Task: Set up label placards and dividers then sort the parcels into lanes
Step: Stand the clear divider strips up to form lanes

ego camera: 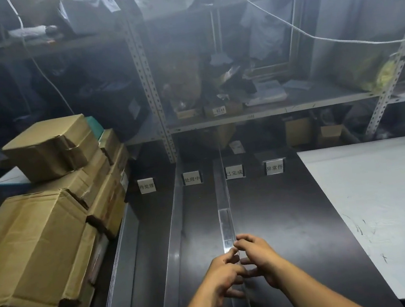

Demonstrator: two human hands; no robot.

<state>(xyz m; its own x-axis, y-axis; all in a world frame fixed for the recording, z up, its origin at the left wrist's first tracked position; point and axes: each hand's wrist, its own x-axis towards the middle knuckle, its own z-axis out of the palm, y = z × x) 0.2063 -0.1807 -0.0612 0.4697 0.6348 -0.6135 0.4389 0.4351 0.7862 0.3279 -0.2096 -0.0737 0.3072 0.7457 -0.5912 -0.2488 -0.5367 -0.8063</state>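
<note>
Clear divider stands on edge on the dark surface, running lengthwise from the near edge to the back, where it ends btwn the 2nd placard and 3rd placard. Both hands are at its near part: left hand on the strip's left side, right hand on its right. Fingers are curled, each grip pinching the strip near its top edge, fingertips almost meeting. A second divider runs roughly parallel to the left, reaching back btwn the 1st placard and the 2nd. 4th placard is furthest right; all four stand upright in a row at the back w/ Chinese text. Stacked cardboard boxes crowd the left side. A white sheet covers the surface at right. Metal shelving w/ clutter stands behind, hazy.
</note>
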